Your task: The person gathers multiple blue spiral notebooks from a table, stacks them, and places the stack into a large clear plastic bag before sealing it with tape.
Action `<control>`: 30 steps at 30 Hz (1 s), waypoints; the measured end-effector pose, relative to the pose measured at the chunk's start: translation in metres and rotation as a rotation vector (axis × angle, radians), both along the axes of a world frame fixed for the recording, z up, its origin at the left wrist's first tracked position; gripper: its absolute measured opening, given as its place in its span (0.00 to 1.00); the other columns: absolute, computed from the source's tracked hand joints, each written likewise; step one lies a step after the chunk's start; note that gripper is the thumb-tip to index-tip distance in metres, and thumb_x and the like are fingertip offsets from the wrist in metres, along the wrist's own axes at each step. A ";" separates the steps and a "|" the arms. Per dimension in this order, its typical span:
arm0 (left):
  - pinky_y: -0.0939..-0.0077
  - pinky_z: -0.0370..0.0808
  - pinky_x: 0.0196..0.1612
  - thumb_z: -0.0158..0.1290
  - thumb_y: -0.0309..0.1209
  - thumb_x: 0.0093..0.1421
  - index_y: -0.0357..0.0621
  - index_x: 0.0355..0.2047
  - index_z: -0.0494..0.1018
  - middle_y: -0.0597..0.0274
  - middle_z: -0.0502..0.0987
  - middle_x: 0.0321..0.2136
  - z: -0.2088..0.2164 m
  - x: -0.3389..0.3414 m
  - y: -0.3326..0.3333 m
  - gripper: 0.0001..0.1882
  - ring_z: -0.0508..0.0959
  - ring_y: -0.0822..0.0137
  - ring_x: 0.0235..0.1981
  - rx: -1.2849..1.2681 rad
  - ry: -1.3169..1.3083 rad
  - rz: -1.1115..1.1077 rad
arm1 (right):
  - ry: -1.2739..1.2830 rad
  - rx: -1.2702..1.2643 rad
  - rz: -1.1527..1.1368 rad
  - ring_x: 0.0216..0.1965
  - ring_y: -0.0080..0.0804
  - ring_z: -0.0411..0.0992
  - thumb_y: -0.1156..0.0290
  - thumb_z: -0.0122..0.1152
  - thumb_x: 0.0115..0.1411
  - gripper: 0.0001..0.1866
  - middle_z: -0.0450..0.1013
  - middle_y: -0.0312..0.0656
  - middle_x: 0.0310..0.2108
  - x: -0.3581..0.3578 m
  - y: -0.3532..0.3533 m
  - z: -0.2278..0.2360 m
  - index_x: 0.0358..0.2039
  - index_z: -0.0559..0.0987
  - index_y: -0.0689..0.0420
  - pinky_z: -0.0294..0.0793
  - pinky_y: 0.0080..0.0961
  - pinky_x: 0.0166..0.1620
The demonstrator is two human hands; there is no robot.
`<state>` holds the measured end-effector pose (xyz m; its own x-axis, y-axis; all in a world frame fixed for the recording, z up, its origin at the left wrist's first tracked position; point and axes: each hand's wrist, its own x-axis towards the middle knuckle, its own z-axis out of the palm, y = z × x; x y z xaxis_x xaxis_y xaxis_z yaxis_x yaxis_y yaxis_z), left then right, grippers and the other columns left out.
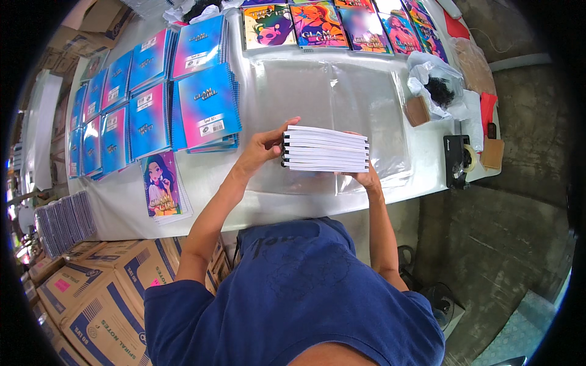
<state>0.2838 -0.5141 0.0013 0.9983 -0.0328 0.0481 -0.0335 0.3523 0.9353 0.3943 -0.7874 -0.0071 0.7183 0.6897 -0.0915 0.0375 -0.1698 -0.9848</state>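
Between my two hands is a stack of several spiral notebooks (325, 149), held with the white page edges toward me. My left hand (268, 145) grips the stack's left end, fingers at the dark spiral bindings. At the right end, my right hand (364, 175) is closed around the stack from below and behind; part of its fingers is hidden by the pages. Under the stack lies clear plastic wrap (305, 82) spread over the white table (244, 210).
Blue-pink notebooks (205, 110) stand in piles at left, beside a purple-covered notebook (161, 186). Colourful notebooks (318, 25) line the far side. A black tape dispenser (455, 161) and a plastic bag (434, 85) are at right. Cardboard boxes (104, 305) fill the floor at lower left.
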 end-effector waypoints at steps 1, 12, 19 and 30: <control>0.69 0.60 0.62 0.58 0.55 0.51 0.45 0.59 0.65 0.59 0.63 0.62 -0.001 0.000 -0.001 0.40 0.66 0.65 0.60 -0.004 0.015 0.004 | -0.001 -0.007 -0.004 0.53 0.33 0.64 0.66 0.83 0.28 0.52 0.64 0.40 0.52 0.000 -0.001 -0.002 0.56 0.64 0.58 0.63 0.31 0.58; 0.68 0.57 0.64 0.63 0.55 0.46 0.43 0.61 0.63 0.60 0.61 0.63 -0.005 -0.005 -0.001 0.46 0.64 0.65 0.61 -0.054 0.027 -0.012 | 0.013 -0.065 -0.009 0.52 0.31 0.64 0.69 0.82 0.30 0.53 0.66 0.40 0.49 -0.002 0.001 0.003 0.57 0.61 0.58 0.64 0.29 0.57; 0.67 0.57 0.64 0.62 0.57 0.45 0.41 0.59 0.64 0.59 0.60 0.63 -0.004 -0.006 -0.003 0.47 0.63 0.64 0.61 -0.015 0.075 0.020 | 0.177 -0.028 -0.025 0.52 0.29 0.65 0.73 0.81 0.32 0.53 0.66 0.39 0.50 -0.005 0.002 0.007 0.59 0.59 0.57 0.70 0.28 0.54; 0.64 0.51 0.67 0.65 0.56 0.40 0.46 0.66 0.52 0.58 0.56 0.65 -0.005 -0.012 0.007 0.57 0.58 0.60 0.65 0.073 -0.041 -0.098 | 0.164 -0.107 0.034 0.47 0.29 0.68 0.75 0.78 0.37 0.49 0.68 0.40 0.48 -0.001 -0.004 -0.007 0.60 0.59 0.56 0.77 0.31 0.48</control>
